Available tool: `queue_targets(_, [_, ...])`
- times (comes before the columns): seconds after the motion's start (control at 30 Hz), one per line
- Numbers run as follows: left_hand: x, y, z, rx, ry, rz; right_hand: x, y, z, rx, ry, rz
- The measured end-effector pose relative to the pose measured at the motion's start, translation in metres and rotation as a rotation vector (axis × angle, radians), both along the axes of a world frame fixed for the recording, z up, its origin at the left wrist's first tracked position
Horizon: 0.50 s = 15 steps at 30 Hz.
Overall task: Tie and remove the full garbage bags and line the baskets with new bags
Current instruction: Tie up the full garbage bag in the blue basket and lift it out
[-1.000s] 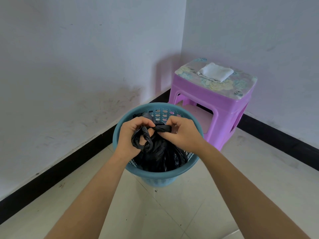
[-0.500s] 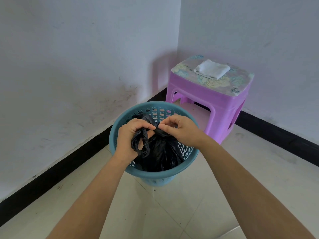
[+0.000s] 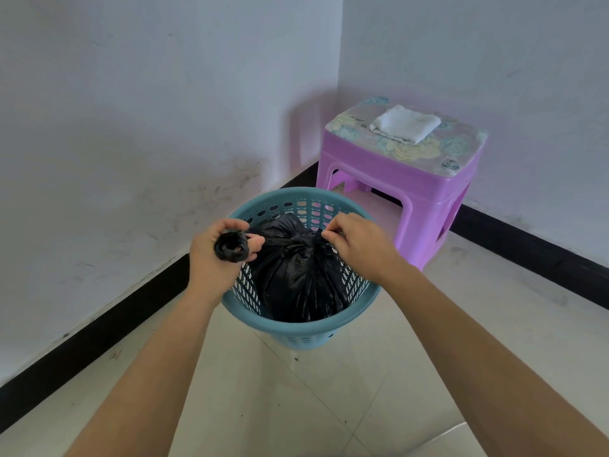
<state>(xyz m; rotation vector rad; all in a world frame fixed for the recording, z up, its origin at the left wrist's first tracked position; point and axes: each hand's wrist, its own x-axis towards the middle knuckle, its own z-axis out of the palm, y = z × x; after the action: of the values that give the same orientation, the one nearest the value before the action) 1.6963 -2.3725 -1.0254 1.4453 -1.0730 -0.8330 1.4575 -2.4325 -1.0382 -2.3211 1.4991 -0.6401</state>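
A full black garbage bag [image 3: 298, 278] sits inside a round teal plastic basket [image 3: 298, 334] on the tiled floor. The bag's neck is gathered into a knot at its top. My left hand [image 3: 216, 255] is closed around one twisted end of the bag, which sticks out of my fist over the basket's left rim. My right hand [image 3: 356, 240] pinches the other end of the bag right beside the knot, over the basket's right side. Both ends are pulled apart sideways.
A purple plastic stool [image 3: 398, 183] with a flowered top stands in the room corner just behind the basket, with a folded white cloth [image 3: 405, 123] on it. White walls with a black baseboard [image 3: 99, 331] run left and behind. Tiled floor [image 3: 296, 407] spreads toward me.
My hands have moved apart, the left to the left and the right to the right, drawing the bag's two ends outward. The knot has tightened on top of the bag.
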Motion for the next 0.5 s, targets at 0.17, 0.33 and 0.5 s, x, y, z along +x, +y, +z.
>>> queue_targets(0.17, [0.009, -0.008, 0.009, -0.007, -0.306, 0.354, -0.004, -0.001, 0.000, 0.052, -0.075, 0.072])
queue_targets(0.33, [-0.008, -0.014, 0.018, -0.229, -0.913, -0.011, 0.003, 0.004, -0.004, 0.043, -0.081, 0.124])
queue_targets(0.5, [-0.021, -0.009, -0.019, 0.285, -1.090, -0.451, 0.001, 0.010, -0.001, 0.114, -0.208, 0.149])
